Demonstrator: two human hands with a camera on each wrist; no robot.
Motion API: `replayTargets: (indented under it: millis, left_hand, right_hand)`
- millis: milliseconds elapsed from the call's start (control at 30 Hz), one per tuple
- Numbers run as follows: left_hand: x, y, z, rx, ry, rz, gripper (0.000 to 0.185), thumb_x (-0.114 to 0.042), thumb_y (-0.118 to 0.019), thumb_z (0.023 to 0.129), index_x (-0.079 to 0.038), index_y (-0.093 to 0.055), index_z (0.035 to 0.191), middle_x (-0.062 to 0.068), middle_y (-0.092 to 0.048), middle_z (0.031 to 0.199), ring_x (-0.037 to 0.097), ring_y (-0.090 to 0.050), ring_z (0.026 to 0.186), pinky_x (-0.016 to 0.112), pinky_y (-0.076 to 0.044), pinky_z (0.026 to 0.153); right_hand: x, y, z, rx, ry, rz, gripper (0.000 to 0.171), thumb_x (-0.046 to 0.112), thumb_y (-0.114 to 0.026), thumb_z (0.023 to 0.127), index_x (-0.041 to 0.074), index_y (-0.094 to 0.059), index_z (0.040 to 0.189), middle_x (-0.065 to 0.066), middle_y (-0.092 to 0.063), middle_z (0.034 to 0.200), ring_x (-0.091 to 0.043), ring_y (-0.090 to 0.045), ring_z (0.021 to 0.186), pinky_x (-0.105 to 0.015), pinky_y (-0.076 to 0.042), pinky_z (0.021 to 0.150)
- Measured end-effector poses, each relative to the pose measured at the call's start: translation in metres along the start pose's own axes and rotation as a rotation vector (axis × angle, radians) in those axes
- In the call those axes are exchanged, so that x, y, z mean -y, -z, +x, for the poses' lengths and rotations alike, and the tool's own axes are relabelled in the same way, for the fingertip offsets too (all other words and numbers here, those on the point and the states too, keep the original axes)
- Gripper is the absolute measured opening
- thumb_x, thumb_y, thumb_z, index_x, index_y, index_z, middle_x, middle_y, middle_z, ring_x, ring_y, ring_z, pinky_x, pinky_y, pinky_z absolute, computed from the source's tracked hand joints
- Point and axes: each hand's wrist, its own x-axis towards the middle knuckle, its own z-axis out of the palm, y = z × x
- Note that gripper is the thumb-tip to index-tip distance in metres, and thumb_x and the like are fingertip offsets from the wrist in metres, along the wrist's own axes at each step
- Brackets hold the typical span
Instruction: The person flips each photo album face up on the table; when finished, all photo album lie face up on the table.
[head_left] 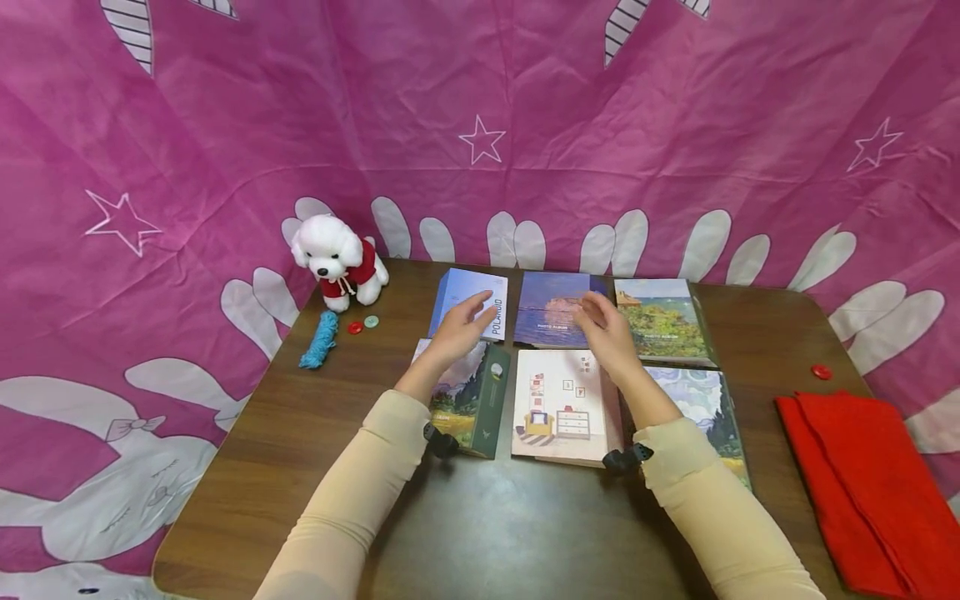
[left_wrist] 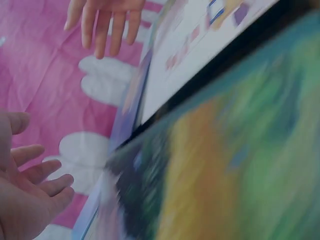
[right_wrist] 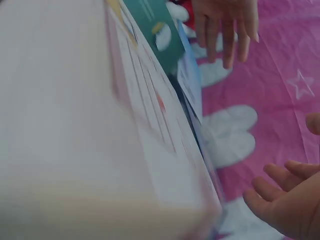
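Observation:
Six photo albums lie in two rows on a brown table (head_left: 300, 433). My left hand (head_left: 467, 323) hovers, fingers relaxed and empty, over the pale blue POLAROID album (head_left: 459, 288) and the green-spined album (head_left: 483, 404). My right hand (head_left: 606, 329) hovers the same way where the dark blue album (head_left: 551, 302) meets the cream album (head_left: 558, 404). The left wrist view shows my left hand (left_wrist: 35, 195) low left, my right hand (left_wrist: 105, 25) at the top, and the green-spined album (left_wrist: 240, 165) blurred. In the right wrist view my right hand (right_wrist: 285, 200) is beside the cream album (right_wrist: 100, 125).
A white plush dog (head_left: 339, 260) sits at the back left, with blue yarn (head_left: 321, 340), a red button (head_left: 355, 327) and a green button (head_left: 371, 321) near it. A red cloth (head_left: 862, 483) and another red button (head_left: 822, 372) lie right. Pink fabric surrounds the table.

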Motion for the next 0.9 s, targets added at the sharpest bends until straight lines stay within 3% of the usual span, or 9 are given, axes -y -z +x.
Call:
replayTargets:
  millis: [167,300,467,567,700,900]
  left_hand:
    - [-0.007,-0.022,-0.005,0.04,0.016,-0.032,0.054,-0.038,-0.051,0.107,-0.015,-0.043,0.155,0.012,-0.041,0.158,0.031,-0.038,0.146,0.046,-0.035,0.117]
    - [-0.01,-0.038,-0.005,0.044,0.018,-0.043,0.052,-0.036,-0.051,0.107,-0.015,-0.045,0.154,0.012,-0.044,0.156,0.031,-0.039,0.145,0.046,-0.037,0.115]
    - [-0.012,-0.056,-0.003,0.055,0.009,-0.007,0.054,-0.039,-0.052,0.106,-0.015,-0.045,0.154,0.01,-0.044,0.156,0.031,-0.043,0.141,0.048,-0.039,0.113]
    - [-0.015,-0.066,-0.002,0.06,-0.006,0.044,0.055,-0.038,-0.053,0.106,-0.012,-0.045,0.153,0.01,-0.042,0.158,0.032,-0.041,0.143,0.049,-0.035,0.116]
    - [-0.017,-0.078,0.001,0.03,0.011,0.111,0.057,-0.039,-0.054,0.104,-0.012,-0.046,0.153,0.01,-0.036,0.162,0.031,-0.031,0.149,0.049,-0.025,0.121]
    - [-0.013,-0.086,0.005,-0.013,0.083,0.127,0.058,-0.044,-0.054,0.103,-0.016,-0.047,0.153,0.006,-0.036,0.162,0.029,-0.03,0.15,0.05,-0.024,0.121]
  right_hand:
    - [-0.007,0.022,-0.003,-0.061,-0.07,0.041,0.065,0.039,-0.052,0.106,0.005,-0.032,0.157,-0.018,-0.039,0.157,-0.032,-0.034,0.147,-0.045,-0.028,0.12]
    - [-0.011,0.03,-0.005,-0.091,-0.111,0.06,0.065,0.039,-0.053,0.105,0.004,-0.034,0.156,-0.018,-0.041,0.156,-0.031,-0.036,0.146,-0.045,-0.03,0.12]
    - [-0.018,0.03,-0.005,0.015,-0.168,0.09,0.068,0.037,-0.052,0.106,0.005,-0.025,0.16,-0.018,-0.029,0.163,-0.032,-0.027,0.15,-0.047,-0.024,0.122]
    - [-0.023,0.029,-0.004,0.076,-0.204,0.092,0.07,0.036,-0.05,0.107,0.006,-0.018,0.162,-0.018,-0.019,0.167,-0.033,-0.017,0.153,-0.049,-0.018,0.123]
    - [-0.031,0.029,-0.003,0.1,-0.252,0.089,0.072,0.036,-0.049,0.107,0.007,-0.015,0.163,-0.018,-0.011,0.168,-0.035,-0.011,0.154,-0.052,-0.014,0.124]
    - [-0.039,0.025,0.0,0.1,-0.273,0.152,0.071,0.035,-0.048,0.107,0.004,-0.015,0.162,-0.018,-0.007,0.168,-0.033,-0.007,0.155,-0.049,-0.011,0.125]
